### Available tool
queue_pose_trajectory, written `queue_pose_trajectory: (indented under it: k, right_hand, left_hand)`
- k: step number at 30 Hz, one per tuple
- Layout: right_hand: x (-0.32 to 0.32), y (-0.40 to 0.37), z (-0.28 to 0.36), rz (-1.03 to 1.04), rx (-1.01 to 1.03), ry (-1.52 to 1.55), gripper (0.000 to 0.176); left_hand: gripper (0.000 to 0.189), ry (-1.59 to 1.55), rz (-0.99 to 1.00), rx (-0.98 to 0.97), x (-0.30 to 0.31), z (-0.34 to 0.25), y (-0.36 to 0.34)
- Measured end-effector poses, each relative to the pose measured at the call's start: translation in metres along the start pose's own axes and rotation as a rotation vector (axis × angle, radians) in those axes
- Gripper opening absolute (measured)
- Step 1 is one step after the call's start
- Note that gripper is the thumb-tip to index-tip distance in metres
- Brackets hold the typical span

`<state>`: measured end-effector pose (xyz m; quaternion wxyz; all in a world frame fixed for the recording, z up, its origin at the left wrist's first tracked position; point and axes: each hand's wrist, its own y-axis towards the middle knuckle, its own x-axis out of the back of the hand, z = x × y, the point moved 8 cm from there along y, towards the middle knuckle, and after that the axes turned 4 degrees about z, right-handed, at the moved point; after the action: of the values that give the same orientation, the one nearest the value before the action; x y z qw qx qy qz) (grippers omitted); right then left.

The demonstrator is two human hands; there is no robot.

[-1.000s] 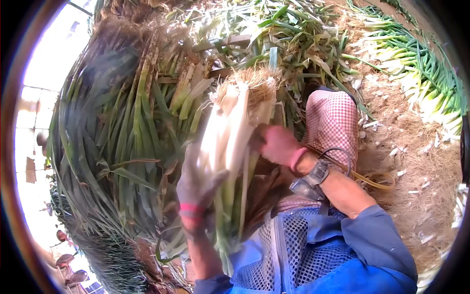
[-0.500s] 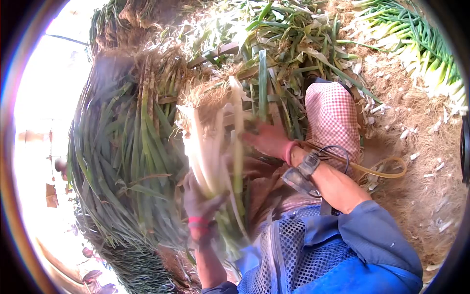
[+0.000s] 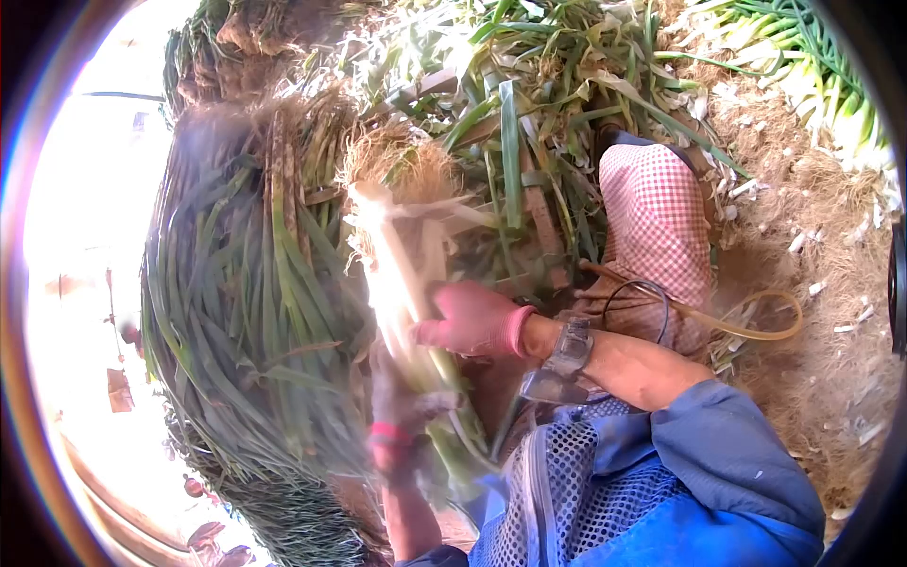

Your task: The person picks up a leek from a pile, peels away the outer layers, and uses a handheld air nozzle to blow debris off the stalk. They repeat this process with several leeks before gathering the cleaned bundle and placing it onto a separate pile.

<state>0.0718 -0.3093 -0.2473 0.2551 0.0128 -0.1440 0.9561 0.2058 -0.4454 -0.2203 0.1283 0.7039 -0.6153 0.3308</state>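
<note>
A small bunch of green onions (image 3: 392, 283) with thick white stems lies slanted in front of me, its shaggy roots (image 3: 406, 170) pointing away and its green tops running toward my lap. My left hand (image 3: 402, 406), in a dark glove with a red cuff, is wrapped around the lower stems. Against the right side of the same stems is my right hand (image 3: 477, 323), in a pink glove, its thumb and fingers bent onto them. Its fingertips are partly hidden and slightly blurred. A pale loose leaf (image 3: 463, 215) sticks out sideways near the roots.
To the left stands a big pile of untrimmed green onions (image 3: 255, 283). Stripped leaves (image 3: 557, 66) heap up at the far side. Cleaned green onions (image 3: 831, 85) lie top right, on ground littered with roots (image 3: 803, 255). A tan cord loop (image 3: 775, 317) is beside my checked knee (image 3: 652, 203).
My right hand has moved left and toward me, from beyond the bunch onto its stems. The stalk that stood apart upright is now no longer separate. My left hand keeps its hold.
</note>
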Motion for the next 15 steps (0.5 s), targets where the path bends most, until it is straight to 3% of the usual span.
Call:
queue_pose_trajectory:
  k: [1,2,3,5,7,9,11,15]
  right_hand:
    - [-0.003,0.003,0.001,0.003,-0.001,0.006,0.051]
    - [-0.004,0.004,0.003,-0.001,-0.019,-0.074,0.052]
    - [-0.004,0.006,0.004,-0.005,-0.035,-0.157,0.054]
    - [0.008,0.013,0.004,0.009,-0.027,-0.165,0.053]
    - [0.032,0.01,0.008,0.261,-0.005,-0.206,0.054]
    - [0.076,0.019,-0.014,-0.129,0.065,-0.147,0.049]
    - [0.107,0.036,-0.044,-0.261,-0.112,-0.233,0.044]
    - [0.098,0.092,-0.057,-0.127,-0.153,-0.458,0.04]
  left_hand:
    - [0.118,0.011,-0.039,0.057,-0.002,0.006,-0.004]
    - [0.14,0.464,-0.112,0.044,-0.001,-0.002,-0.002]
    - [0.14,0.464,-0.112,0.047,-0.005,0.001,-0.001]
    - [0.132,0.287,-0.168,0.206,-0.004,0.025,-0.002]
    - [0.125,0.212,-0.169,0.142,0.0,0.009,0.003]
    - [0.117,-0.287,-0.157,0.251,-0.005,0.016,0.004]
    - [0.117,-0.341,-0.119,0.246,-0.004,0.029,0.005]
    - [0.12,-0.394,-0.091,0.232,-0.004,0.028,0.005]
